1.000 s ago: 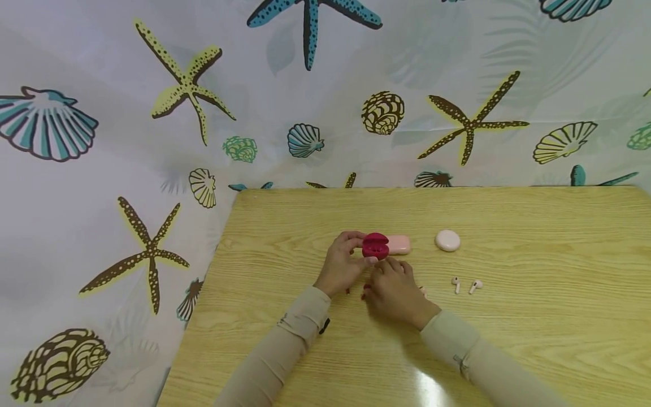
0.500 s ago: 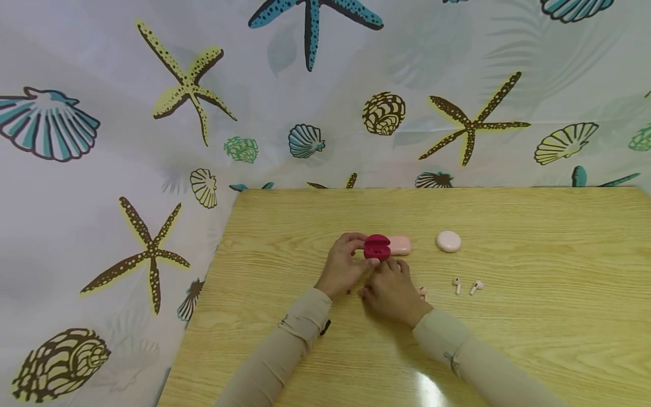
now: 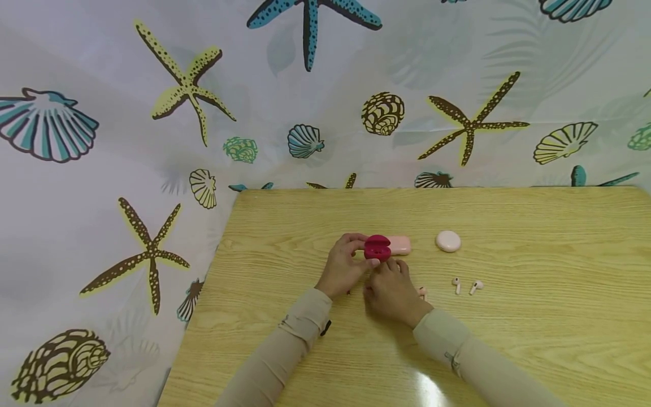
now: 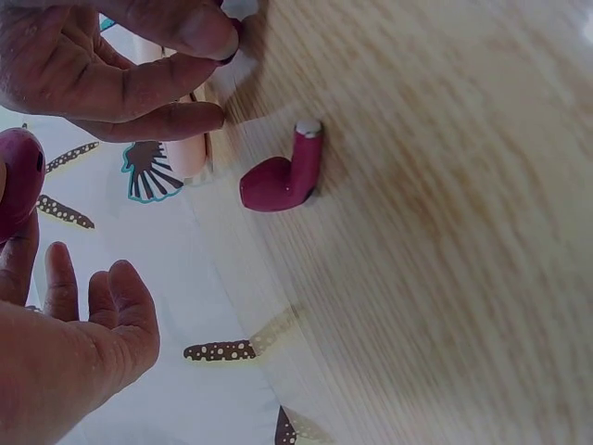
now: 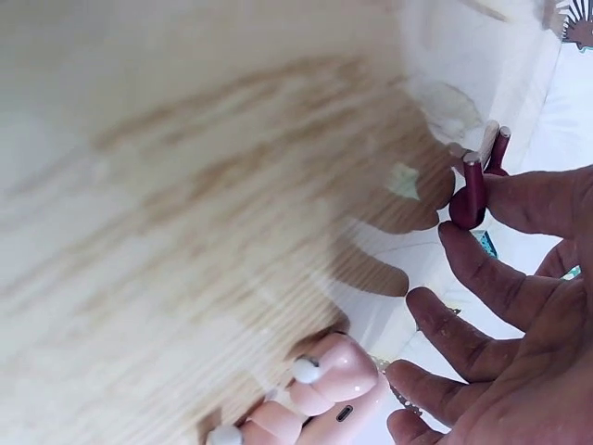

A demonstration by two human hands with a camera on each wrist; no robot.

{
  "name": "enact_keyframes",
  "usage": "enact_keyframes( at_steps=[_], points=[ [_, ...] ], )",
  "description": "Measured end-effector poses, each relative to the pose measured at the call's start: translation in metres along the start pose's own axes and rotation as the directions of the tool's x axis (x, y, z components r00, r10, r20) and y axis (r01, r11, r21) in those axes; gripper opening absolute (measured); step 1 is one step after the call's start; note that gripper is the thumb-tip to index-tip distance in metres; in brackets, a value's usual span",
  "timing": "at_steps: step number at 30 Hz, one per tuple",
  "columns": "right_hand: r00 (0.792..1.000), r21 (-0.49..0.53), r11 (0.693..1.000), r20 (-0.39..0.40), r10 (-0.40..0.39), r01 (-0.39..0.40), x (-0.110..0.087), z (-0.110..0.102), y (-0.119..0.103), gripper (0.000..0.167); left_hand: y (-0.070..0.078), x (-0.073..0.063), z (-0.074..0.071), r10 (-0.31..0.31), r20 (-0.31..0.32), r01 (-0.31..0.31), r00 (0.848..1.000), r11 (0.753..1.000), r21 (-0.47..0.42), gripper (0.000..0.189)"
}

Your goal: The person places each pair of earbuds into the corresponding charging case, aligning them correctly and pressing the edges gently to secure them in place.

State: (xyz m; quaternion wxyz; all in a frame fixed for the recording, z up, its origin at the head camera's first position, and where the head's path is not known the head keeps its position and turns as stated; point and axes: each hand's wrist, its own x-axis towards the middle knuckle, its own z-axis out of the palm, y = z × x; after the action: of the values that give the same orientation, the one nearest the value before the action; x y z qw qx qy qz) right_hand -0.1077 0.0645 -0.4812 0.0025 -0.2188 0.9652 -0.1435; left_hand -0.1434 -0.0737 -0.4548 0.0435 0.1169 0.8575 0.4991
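Note:
My left hand (image 3: pixel 339 271) holds a crimson earbud charging case (image 3: pixel 377 255), its lid raised toward the back; in the left wrist view only part of the case (image 4: pixel 17 181) shows, at the left edge. Just below it, my right hand (image 3: pixel 393 293) pinches a dark red earbud (image 5: pixel 471 193) between thumb and index finger, close above the tabletop. Its stem points up in the right wrist view. A second dark red earbud (image 4: pixel 273 185) lies on the table near the left hand. From the head view, the pinched earbud is hidden by the hand.
Behind the crimson case lies a pink case (image 3: pixel 400 245). A pale round case (image 3: pixel 448 241) stands to its right, with two pale earbuds (image 3: pixel 456 285) in front. Pink earbuds (image 5: pixel 335 369) lie beside my right hand. Patterned fabric (image 3: pixel 335 158) hangs behind the wooden table (image 3: pixel 534 339).
My right hand and forearm have shifted slightly left, uncovering more of a pink earbud beside them. The red earbud at its fingertips has gone out of sight in the head view. My left hand stays nearly still.

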Motion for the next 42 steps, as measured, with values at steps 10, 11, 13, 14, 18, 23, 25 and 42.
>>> enact_keyframes(
  at_steps=[10, 11, 13, 14, 18, 23, 25, 42],
  points=[
    [1.000, -0.015, 1.000, 0.005, -0.013, 0.013, 0.0007, 0.0007, 0.0023, 0.017, -0.0014, 0.0009, 0.0010, 0.015, -0.002, -0.015, 1.000, 1.000, -0.005, 0.025],
    [1.000, -0.019, 1.000, 0.002, -0.015, 0.015, 0.0007, 0.0010, 0.0028, 0.017, -0.0014, 0.0009, 0.0009, 0.018, -0.004, -0.018, 1.000, 1.000, -0.001, 0.025],
    [1.000, -0.026, 0.999, -0.005, -0.021, 0.020, 0.0007, 0.0011, 0.0038, 0.016, -0.0015, 0.0010, 0.0008, 0.019, -0.006, -0.019, 1.000, 1.000, 0.003, 0.025],
    [1.000, -0.028, 0.999, -0.006, -0.023, 0.022, 0.0008, 0.0012, 0.0043, 0.016, -0.0013, 0.0011, 0.0008, 0.018, -0.007, -0.018, 1.000, 1.000, 0.003, 0.025],
    [1.000, -0.027, 0.999, -0.001, -0.029, 0.029, 0.0015, 0.0016, 0.0059, 0.015, -0.0002, 0.0017, 0.0008, 0.009, -0.004, -0.009, 1.000, 1.000, -0.009, 0.026],
    [1.000, -0.018, 0.999, 0.001, -0.027, 0.027, 0.0027, 0.0018, 0.0067, 0.015, 0.0008, 0.0026, 0.0010, 0.005, -0.003, -0.005, 1.000, 1.000, -0.012, 0.025],
    [1.000, -0.022, 1.000, -0.003, -0.022, 0.022, 0.0031, 0.0015, 0.0067, 0.013, 0.0013, 0.0028, 0.0009, 0.003, -0.001, -0.003, 1.000, 1.000, -0.010, 0.025],
    [0.996, -0.024, 0.999, -0.085, -0.024, 0.022, -0.0014, 0.0009, 0.0047, 0.023, -0.0001, 0.0013, 0.0024, -0.010, -0.009, 0.010, 1.000, 1.000, -0.015, 0.025]
  ],
)
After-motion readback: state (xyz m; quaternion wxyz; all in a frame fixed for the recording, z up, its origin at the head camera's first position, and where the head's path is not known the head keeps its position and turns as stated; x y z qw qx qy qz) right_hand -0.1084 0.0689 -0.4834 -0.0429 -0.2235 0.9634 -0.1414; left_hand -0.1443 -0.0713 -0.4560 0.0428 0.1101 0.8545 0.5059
